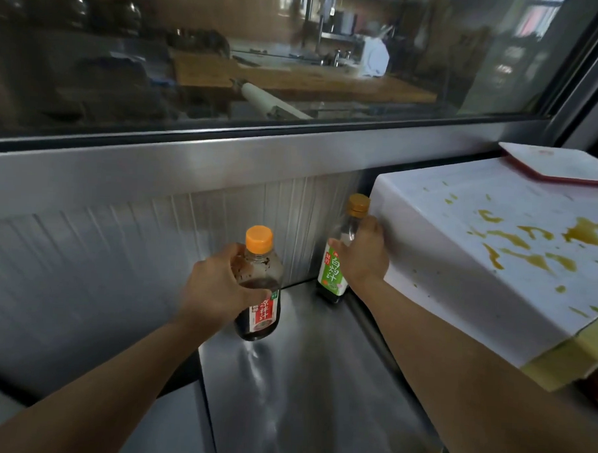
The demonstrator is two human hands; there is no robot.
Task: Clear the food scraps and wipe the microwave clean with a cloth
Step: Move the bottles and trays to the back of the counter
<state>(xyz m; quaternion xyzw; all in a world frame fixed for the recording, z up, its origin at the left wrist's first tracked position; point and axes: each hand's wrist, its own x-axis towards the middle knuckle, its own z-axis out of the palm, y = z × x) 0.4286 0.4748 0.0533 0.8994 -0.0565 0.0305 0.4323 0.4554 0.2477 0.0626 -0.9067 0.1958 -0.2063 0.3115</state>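
Microwave (461, 254): white box at right on the steel counter (301, 380), top face splattered with yellow-brown sauce streaks (530, 243). No cloth in view. Can't see the door or the inside from here.

Left to right:
- My left hand (219, 284) is wrapped round the shoulder of the red-label bottle (262, 293), orange cap, dark sauce roughly half full. Base looks at or just off the counter, can't tell which.
- My right hand (361, 253) grips the neck of the green-label bottle (337, 255), also orange-capped, standing in the corner where the ribbed back panel (153, 240) meets the microwave's left side. The bottle is just beside that side wall, maybe touching it.
- Flat white board with a red edge (560, 166) lies on the microwave's far top corner.
- Yellow thing (558, 367) under the microwave's near edge, unclear what.

Judgement: both hands are occupied with bottles, so this is clearing space around the unit; wiping not started.

Handling: the microwave is rigid and likely heavy, so I wouldn't lift it. Wipe in place, brace on the top edge or side wall if needed. Smooth painted top, the sauce looks wet-ish and will smear. The board has to come off first. Bottles are smooth and possibly greasy; neck or shoulder grip is right.
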